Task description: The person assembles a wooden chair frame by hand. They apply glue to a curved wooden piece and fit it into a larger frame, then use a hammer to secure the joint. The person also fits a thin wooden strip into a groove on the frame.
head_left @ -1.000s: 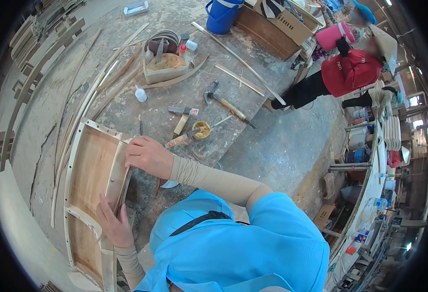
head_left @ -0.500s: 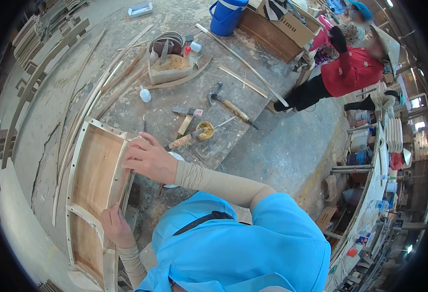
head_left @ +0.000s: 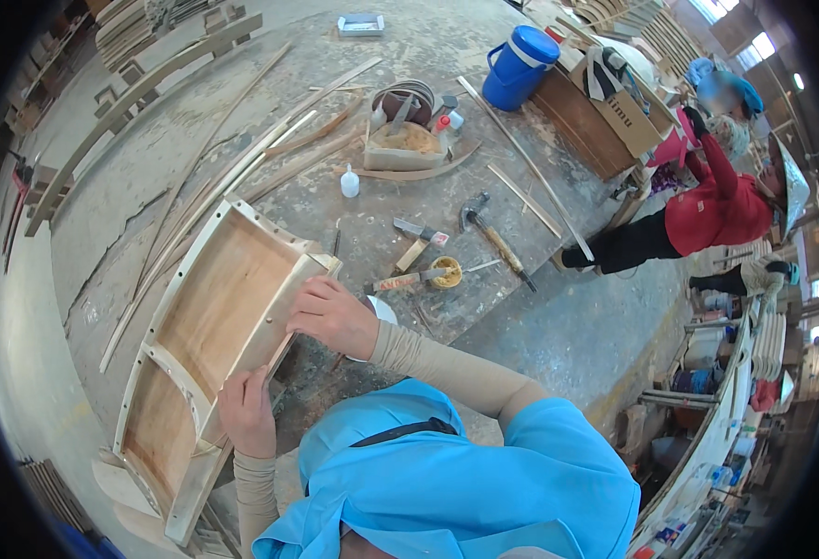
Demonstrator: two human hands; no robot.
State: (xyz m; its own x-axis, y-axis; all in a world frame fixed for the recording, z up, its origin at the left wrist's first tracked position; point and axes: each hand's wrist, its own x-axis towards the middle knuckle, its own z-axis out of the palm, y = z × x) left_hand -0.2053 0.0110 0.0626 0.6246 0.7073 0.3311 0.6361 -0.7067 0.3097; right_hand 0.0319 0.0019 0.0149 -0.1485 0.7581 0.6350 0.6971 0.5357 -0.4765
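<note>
A curved wooden frame (head_left: 273, 347) with light plywood panels, a cross divider and holes along its pale rim lies tilted at the left. My right hand (head_left: 337, 315) is closed around its near side, just below the far corner, thumb hidden. Further down that same side, next to the divider, the fingers of my left hand (head_left: 246, 415) pinch the edge. Beyond my right hand are a small tub of yellow paste (head_left: 446, 272), a stick-like handled tool (head_left: 408, 281) lying against it, a claw hammer (head_left: 498, 244) and a wooden-handled scraper-like tool (head_left: 411, 252).
Farther off are a white bottle (head_left: 350, 183), a tray of tan material (head_left: 402, 160) with discs behind it, and a blue bucket (head_left: 523, 65). Long wood strips (head_left: 232, 191) run along the left floor. A person in red (head_left: 719, 216) stands at the right.
The whole view has swung, so the scene sits further right. My right hand has come down from the frame's far corner onto its side. My left hand stays near the divider.
</note>
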